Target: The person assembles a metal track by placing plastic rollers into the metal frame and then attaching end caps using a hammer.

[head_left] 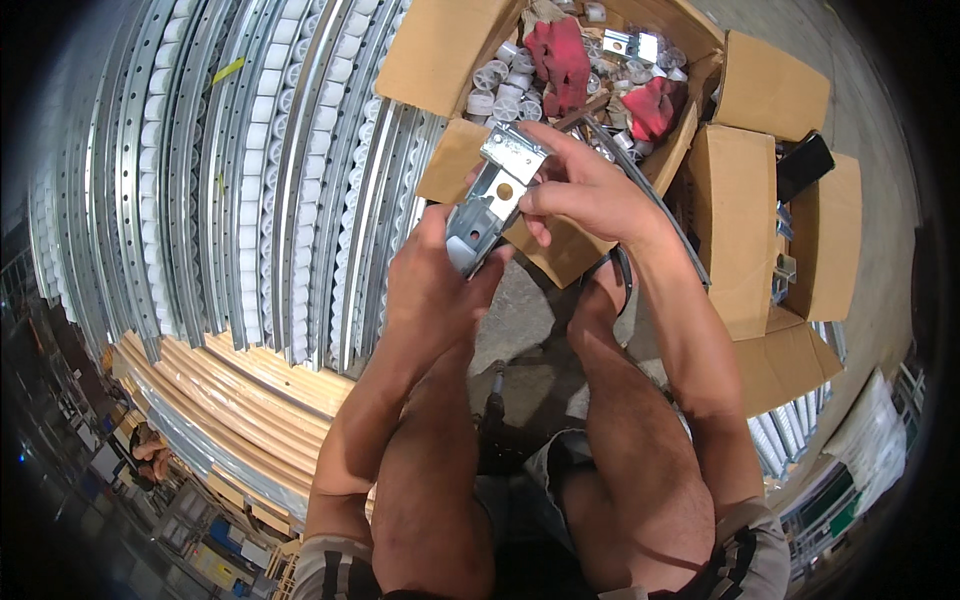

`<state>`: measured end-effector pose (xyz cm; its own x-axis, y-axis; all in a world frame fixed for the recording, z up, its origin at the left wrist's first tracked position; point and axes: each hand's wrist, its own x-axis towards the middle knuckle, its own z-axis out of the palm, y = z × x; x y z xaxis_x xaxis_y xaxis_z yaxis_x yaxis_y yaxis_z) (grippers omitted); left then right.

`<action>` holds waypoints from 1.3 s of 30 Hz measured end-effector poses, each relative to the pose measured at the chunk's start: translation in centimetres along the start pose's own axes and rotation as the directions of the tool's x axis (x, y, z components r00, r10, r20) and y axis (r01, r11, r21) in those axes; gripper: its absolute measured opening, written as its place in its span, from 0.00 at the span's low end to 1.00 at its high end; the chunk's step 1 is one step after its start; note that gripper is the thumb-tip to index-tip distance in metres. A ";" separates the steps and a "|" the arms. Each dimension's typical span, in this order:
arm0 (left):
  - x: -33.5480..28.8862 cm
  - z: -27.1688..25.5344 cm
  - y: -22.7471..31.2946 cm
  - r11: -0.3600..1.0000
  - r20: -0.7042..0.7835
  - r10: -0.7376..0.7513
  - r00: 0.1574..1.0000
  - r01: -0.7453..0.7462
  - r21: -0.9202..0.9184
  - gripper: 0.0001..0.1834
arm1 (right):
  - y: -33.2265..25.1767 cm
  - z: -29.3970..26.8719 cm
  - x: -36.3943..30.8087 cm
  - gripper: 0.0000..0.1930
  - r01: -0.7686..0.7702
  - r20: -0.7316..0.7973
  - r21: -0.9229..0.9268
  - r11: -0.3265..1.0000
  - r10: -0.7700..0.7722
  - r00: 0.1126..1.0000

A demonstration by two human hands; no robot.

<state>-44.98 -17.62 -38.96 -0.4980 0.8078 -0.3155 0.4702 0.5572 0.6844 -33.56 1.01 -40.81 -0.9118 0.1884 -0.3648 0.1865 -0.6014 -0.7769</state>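
Note:
Between both hands, over the near edge of a cardboard box, is a galvanized metal bracket [517, 155] with a round hole and a grey piece at its lower end. My left hand [432, 278] is closed around that lower end, thumb and fingers on either side. At the upper end my right hand [580, 190] grips the bracket's right edge, its fingers curled and partly hidden behind the metal. White plastic wheels [508, 103], red work gloves [557, 65] and another metal bracket [630, 45] lie in the open cardboard box [440, 50] just beyond.
Roller tracks [255, 150] with white wheels lie side by side at the left, above tan pipes [250, 385]. To the right, a second cardboard box [738, 220] holds metal parts, with a dark flat object [803, 165] on its edge. A metal rail [650, 190] leans beside my right forearm.

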 end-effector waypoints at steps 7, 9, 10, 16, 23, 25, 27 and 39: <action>0.6 -0.5 2.2 0.992 -0.077 -0.113 0.991 0.116 0.040 0.29 | -0.5 0.4 -0.2 0.27 0.014 0.028 -0.025 1.000 -0.013 1.000; 0.8 -1.1 2.9 0.969 -0.049 -0.191 0.980 0.196 0.151 0.30 | -0.5 0.3 -0.2 0.28 0.024 0.023 -0.073 0.997 -0.022 1.000; 0.9 -1.3 3.1 0.950 -0.041 -0.232 0.972 0.235 0.206 0.30 | -0.2 0.3 -0.2 0.28 0.032 0.012 -0.116 0.993 -0.031 0.999; 0.7 -1.7 2.7 0.958 -0.070 -0.203 0.977 0.213 0.193 0.31 | 0.0 0.9 -0.2 0.28 0.053 -0.001 -0.089 0.995 -0.053 0.999; 0.5 -1.7 2.4 0.962 -0.144 -0.138 0.980 0.167 0.214 0.31 | -1.5 1.0 0.2 0.29 0.040 0.040 -0.178 0.983 -0.033 0.999; 0.5 -1.6 2.3 0.962 -0.163 -0.127 0.978 0.161 0.220 0.31 | -1.6 1.1 0.5 0.30 0.069 0.070 -0.177 0.982 -0.057 0.996; 0.4 -1.4 2.1 0.959 -0.187 -0.127 0.974 0.168 0.226 0.30 | -1.5 1.1 0.7 0.31 0.087 0.100 -0.139 0.986 -0.073 0.992; 0.2 -1.7 2.6 0.947 -0.159 -0.161 0.974 0.198 0.253 0.29 | -1.2 0.6 1.2 0.31 -0.057 0.104 -0.048 0.997 0.062 0.993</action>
<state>-45.09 -16.32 -36.13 -0.6764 0.6667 -0.3130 0.5312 0.7360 0.4196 -35.06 1.47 -40.00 -0.9317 0.0691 -0.3566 0.2556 -0.5730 -0.7787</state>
